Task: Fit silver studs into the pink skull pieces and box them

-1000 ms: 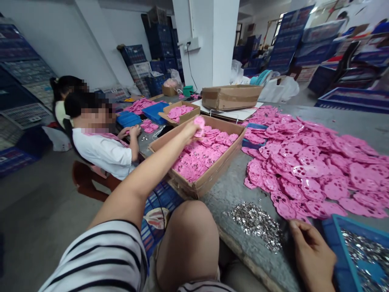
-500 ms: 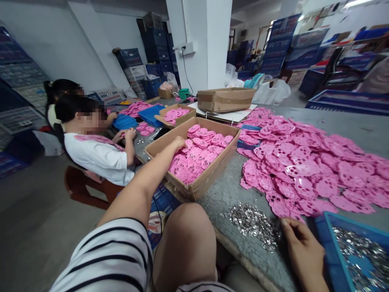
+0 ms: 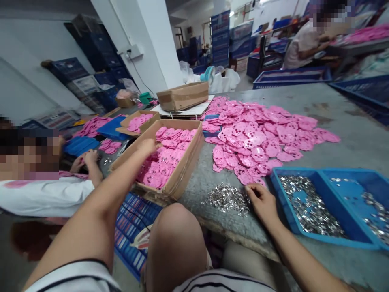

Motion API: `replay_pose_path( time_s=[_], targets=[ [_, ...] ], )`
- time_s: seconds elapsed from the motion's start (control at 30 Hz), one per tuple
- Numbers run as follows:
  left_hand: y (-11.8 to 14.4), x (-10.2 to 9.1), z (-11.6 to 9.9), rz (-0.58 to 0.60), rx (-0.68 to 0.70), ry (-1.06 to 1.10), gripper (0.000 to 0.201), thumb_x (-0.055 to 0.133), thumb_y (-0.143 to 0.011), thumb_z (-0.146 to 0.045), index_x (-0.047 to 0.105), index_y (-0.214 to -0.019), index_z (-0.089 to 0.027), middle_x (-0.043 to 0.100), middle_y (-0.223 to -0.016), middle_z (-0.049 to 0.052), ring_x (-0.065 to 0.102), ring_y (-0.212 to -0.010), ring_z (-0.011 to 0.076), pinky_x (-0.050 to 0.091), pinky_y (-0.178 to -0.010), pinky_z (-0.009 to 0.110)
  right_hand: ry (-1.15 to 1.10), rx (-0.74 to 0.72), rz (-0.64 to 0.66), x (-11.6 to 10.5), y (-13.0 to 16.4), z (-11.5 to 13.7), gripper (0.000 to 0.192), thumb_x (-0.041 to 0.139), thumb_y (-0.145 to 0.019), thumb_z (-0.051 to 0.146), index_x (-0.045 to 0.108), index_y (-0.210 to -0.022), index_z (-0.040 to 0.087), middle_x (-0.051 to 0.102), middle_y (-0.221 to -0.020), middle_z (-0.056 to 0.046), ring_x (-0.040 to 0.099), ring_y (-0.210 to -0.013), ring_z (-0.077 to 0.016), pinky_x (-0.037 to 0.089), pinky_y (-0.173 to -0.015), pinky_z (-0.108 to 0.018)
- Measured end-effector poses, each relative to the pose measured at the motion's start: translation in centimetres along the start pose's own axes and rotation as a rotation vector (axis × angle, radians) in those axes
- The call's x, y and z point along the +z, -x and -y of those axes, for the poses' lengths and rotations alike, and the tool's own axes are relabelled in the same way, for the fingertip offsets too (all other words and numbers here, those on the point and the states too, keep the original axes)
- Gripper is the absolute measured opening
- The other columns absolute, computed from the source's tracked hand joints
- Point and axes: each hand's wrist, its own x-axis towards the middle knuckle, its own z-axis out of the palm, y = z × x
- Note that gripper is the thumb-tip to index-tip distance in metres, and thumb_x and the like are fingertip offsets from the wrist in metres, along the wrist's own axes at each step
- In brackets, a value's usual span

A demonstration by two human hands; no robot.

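My left hand [image 3: 148, 145] reaches out to the near left corner of an open cardboard box [image 3: 186, 170], just above the pink plastic pieces [image 3: 165, 156] stacked inside; nothing shows in its fingers. My right hand [image 3: 263, 200] rests on the grey table [image 3: 349, 138] with its fingers curled. Its fingertips are at the near edge of a big loose heap of pink pieces [image 3: 255, 138], right next to a small pile of silver metal parts [image 3: 226, 198]. Whether it pinches anything is hidden.
A blue two-compartment tray [image 3: 328, 240] of silver parts sits right of my right hand. Behind stand a shut cardboard box [image 3: 184, 95] and a small box of pink pieces [image 3: 136, 121]. A co-worker in white [image 3: 45, 194] sits at left, another person [image 3: 304, 40] far right. A blue crate [image 3: 133, 227] lies below.
My left hand has let the pink piece go into the box and drawn back to its near corner. My right hand slid up to the pink heap. The view has swung right.
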Motion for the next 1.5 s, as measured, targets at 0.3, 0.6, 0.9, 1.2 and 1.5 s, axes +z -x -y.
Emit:
replay_pose_path(
  time_s=[0.3, 0.6, 0.9, 1.2, 1.5],
  targets=[
    [3.6, 7.7, -14.6, 0.238, 0.436, -0.302, 0.031, 0.058, -0.087, -0.032, 0.063, -0.116, -0.023, 0.065, -0.126, 0.009, 0.056, -0.122, 0.0268, 0.04, -0.103, 0.035, 0.025, -0.028, 0.001, 0.1, 0.0, -0.7, 0.027, 0.052, -0.068, 0.049, 0.058, -0.061, 0.023, 0.064, -0.064, -0.004, 0.056, -0.061, -0.0194, 0.045, -0.062, -0.032],
    [5.4, 15.8, -16.8, 0.438, 0.318, -0.436, 0.047, 0.06, -0.085, -0.029, 0.054, -0.129, -0.012, 0.063, -0.127, 0.024, 0.061, -0.119, 0.0335, 0.048, -0.095, 0.041, 0.006, -0.059, -0.004, 0.2, 0.0, -0.9, 0.027, 0.052, -0.07, 0.046, 0.058, -0.061, 0.022, 0.061, -0.061, -0.003, 0.053, -0.06, -0.018, 0.043, -0.061, -0.031],
    [6.5, 15.0, -14.9, 0.331, 0.267, -0.198, 0.056, 0.052, -0.076, 0.003, 0.047, -0.129, -0.013, 0.058, -0.129, 0.024, 0.056, -0.124, 0.035, 0.042, -0.102, 0.045, 0.008, -0.012, -0.002, 0.4, -0.1, -0.9, 0.021, 0.055, -0.069, 0.04, 0.056, -0.06, 0.021, 0.057, -0.06, -0.001, 0.05, -0.06, -0.016, 0.04, -0.062, -0.029],
    [9.7, 10.3, -17.2, 0.449, 0.089, 0.512, 0.039, 0.054, -0.075, 0.0, 0.042, -0.108, -0.017, 0.061, -0.071, 0.001, 0.07, -0.065, 0.0196, 0.056, -0.064, 0.032, -0.055, 0.029, -0.016, 0.3, -0.4, -2.0, 0.02, 0.055, -0.07, 0.039, 0.061, -0.071, 0.02, 0.063, -0.07, -0.002, 0.055, -0.066, -0.0167, 0.044, -0.067, -0.03],
    [14.1, 9.0, -14.8, 0.534, -0.125, 1.167, 0.031, 0.047, -0.068, 0.006, 0.048, -0.091, -0.015, 0.064, -0.07, 0.002, 0.059, -0.048, 0.01, 0.042, -0.044, 0.02, 0.1, -0.017, 0.023, 0.5, 0.0, -0.9, 0.015, 0.055, -0.073, 0.028, 0.065, -0.079, 0.019, 0.069, -0.081, -0.006, 0.061, -0.075, -0.0209, 0.047, -0.075, -0.035]
  ],
)
